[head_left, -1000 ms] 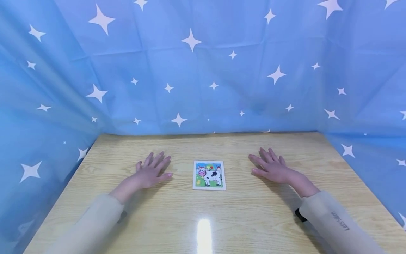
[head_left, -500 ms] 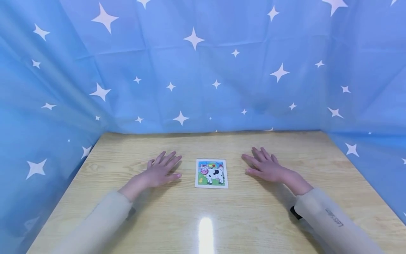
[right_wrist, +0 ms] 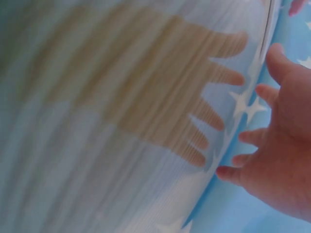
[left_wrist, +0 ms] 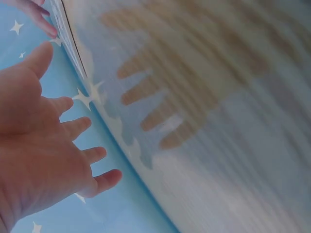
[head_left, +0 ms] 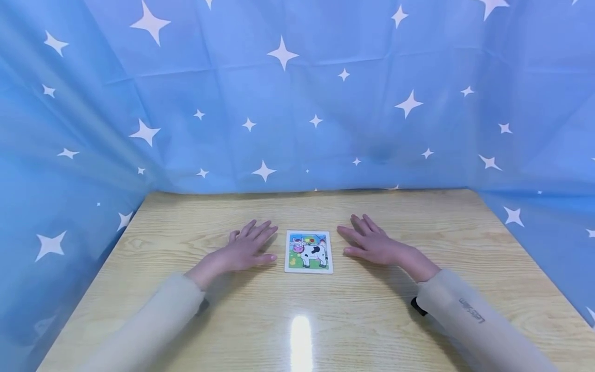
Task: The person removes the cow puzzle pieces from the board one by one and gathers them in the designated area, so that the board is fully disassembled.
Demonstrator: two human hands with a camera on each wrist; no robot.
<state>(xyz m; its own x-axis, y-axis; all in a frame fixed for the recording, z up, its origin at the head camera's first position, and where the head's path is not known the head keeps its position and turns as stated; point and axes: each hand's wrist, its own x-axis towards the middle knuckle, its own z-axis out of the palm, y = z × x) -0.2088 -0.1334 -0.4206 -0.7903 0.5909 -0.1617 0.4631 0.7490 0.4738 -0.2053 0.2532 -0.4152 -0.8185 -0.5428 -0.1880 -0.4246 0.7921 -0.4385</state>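
A square picture puzzle [head_left: 309, 251] with a white border and a cartoon cow lies flat in the middle of the wooden table. Just left of it is my left hand [head_left: 248, 249], palm down with fingers spread, its thumb tip close to the puzzle's left edge. On the other side my right hand [head_left: 372, 242] is spread the same way, fingertips a short gap from the right edge. Both hands hold nothing. In the left wrist view the left hand [left_wrist: 46, 141] hovers above the glossy tabletop, which mirrors it; the right wrist view shows the right hand [right_wrist: 284, 131] likewise above its reflection.
The light wooden table [head_left: 241, 320] carries a bright lamp reflection near the front. A blue curtain [head_left: 209, 93] with white stars rises along the table's back edge and both sides.
Both hands have moved inward toward the puzzle from either side, fingers still spread. The puzzle stays in place on the table; the head view has shifted slightly.
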